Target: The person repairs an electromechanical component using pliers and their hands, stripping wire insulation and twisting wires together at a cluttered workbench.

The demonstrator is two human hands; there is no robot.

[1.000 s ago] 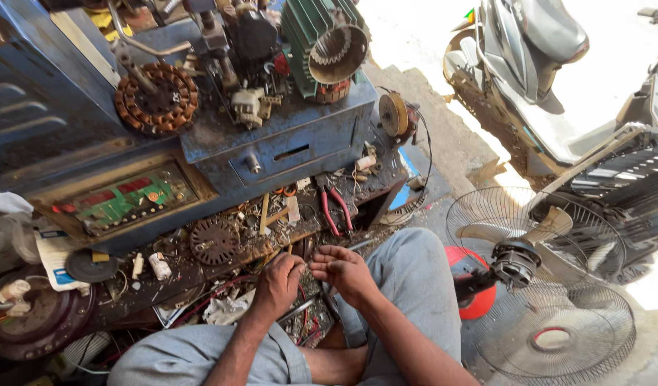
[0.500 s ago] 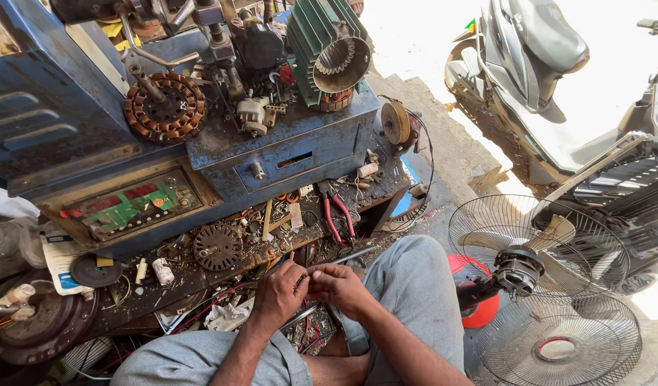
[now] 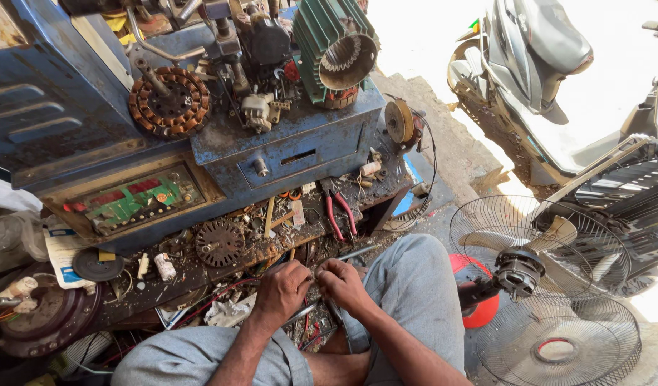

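Both hands, left hand (image 3: 282, 289) and right hand (image 3: 343, 284), pinch something tiny over the cluttered counter (image 3: 200, 275); can't tell what, fiddly work looks mid-way.

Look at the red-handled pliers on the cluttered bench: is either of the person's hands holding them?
No: the red-handled pliers lie untouched on the bench, while the left hand and right hand meet lower down over small parts.
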